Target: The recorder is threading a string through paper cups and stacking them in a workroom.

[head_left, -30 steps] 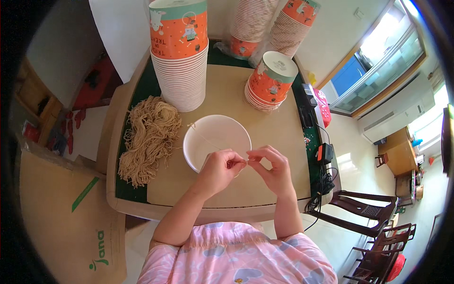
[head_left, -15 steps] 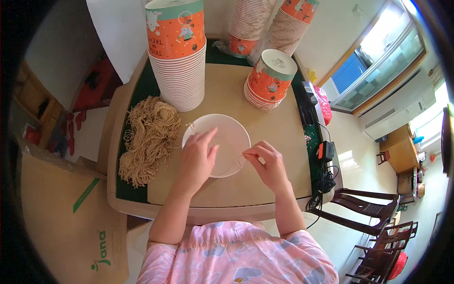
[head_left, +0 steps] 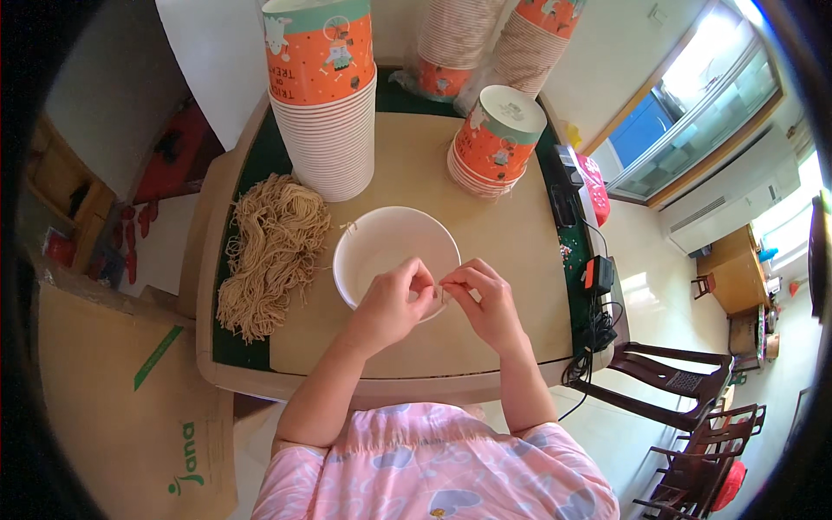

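A white paper tub (head_left: 381, 238) stands mouth up on the table in front of me. A knotted end of tan string (head_left: 350, 228) shows at its left rim. Over the near right part of the rim, my left hand (head_left: 394, 303) and my right hand (head_left: 484, 303) almost meet. Thumb and fingers of each are pinched together at a short, thin piece of string (head_left: 445, 296), mostly hidden by the fingertips. To the left lies a loose heap of tan string (head_left: 273, 251).
Behind the tub rise a tall stack of orange-printed paper tubs (head_left: 325, 130) and a shorter upturned stack (head_left: 498, 143). Wrapped stacks (head_left: 455, 43) stand at the back. A power strip (head_left: 568, 186) and black cables (head_left: 594, 338) line the right edge. A cardboard box (head_left: 130, 399) sits lower left.
My left hand has moved right and nearer, from over the tub's left side to beside my right hand, its fingers closing to a pinch. The right hand stays at the right rim.
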The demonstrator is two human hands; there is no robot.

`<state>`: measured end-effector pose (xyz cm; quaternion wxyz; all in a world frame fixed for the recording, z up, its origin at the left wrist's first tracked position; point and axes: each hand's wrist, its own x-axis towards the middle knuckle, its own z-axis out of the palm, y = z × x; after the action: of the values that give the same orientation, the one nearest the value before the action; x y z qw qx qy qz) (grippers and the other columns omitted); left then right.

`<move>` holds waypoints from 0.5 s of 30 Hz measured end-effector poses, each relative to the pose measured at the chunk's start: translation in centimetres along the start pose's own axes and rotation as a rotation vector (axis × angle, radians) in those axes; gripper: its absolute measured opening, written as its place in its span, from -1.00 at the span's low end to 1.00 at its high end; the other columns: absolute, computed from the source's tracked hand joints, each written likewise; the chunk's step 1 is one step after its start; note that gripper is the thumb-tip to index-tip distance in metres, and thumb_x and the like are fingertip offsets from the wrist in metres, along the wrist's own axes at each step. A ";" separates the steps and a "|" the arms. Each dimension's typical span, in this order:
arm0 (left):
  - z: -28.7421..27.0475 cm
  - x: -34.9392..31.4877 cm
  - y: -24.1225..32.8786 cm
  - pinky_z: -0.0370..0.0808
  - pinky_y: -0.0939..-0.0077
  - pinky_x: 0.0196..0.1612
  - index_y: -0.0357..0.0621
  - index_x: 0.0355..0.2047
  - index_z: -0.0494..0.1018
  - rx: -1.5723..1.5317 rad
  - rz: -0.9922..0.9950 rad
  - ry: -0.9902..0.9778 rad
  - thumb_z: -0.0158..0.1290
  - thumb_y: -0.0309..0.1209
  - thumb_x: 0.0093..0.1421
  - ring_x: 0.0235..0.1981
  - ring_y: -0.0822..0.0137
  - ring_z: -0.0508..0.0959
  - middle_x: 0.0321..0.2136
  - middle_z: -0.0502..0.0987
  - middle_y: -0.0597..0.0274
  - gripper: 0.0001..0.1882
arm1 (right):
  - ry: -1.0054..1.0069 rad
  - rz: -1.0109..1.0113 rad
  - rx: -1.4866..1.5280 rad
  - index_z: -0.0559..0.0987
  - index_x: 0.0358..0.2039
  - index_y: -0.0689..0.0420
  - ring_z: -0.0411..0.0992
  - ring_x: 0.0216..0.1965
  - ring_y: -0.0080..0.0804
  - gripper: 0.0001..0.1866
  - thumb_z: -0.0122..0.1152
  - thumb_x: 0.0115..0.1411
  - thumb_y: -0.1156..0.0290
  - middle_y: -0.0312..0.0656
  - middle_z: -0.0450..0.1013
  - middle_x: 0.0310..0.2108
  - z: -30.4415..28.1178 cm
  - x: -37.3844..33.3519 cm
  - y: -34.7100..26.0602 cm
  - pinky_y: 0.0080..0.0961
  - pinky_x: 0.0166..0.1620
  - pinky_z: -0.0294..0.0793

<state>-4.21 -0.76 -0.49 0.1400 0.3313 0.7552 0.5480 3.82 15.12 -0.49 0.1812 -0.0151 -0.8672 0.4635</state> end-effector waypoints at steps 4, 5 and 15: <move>-0.7 0.0 1.1 0.42 0.33 -0.42 -0.22 -0.39 0.35 -0.098 -0.145 -0.044 0.01 -0.59 0.11 -0.54 0.21 0.52 -0.60 0.45 0.07 -0.94 | 0.008 0.003 0.027 0.55 -0.42 0.26 0.42 -0.42 -0.42 -0.94 0.24 0.05 0.63 -0.21 0.45 -0.43 0.0 0.0 -0.1 -0.55 -0.32 0.42; -1.0 0.0 1.3 0.41 0.35 -0.44 -0.20 -0.40 0.35 -0.026 -0.106 -0.080 0.01 -0.60 0.10 -0.54 0.24 0.51 -0.60 0.43 0.11 -0.92 | 0.013 -0.003 0.016 0.54 -0.43 0.25 0.41 -0.43 -0.42 -0.94 0.24 0.05 0.63 -0.21 0.45 -0.44 -0.1 0.1 -0.3 -0.55 -0.33 0.41; -2.2 -0.5 0.8 0.42 0.32 -0.45 -0.09 -0.50 0.46 -0.002 0.140 -0.142 0.06 -0.59 -0.02 -0.54 0.26 0.48 -0.54 0.37 0.23 -0.90 | 0.022 0.025 0.042 0.53 -0.39 0.23 0.40 -0.45 -0.43 -0.94 0.21 0.09 0.59 -0.19 0.47 -0.47 0.0 0.2 0.5 -0.55 -0.33 0.39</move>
<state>-4.89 -2.56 0.97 0.1551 0.4210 0.7178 0.5324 3.58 15.44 -0.80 0.1853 -0.0274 -0.8549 0.4838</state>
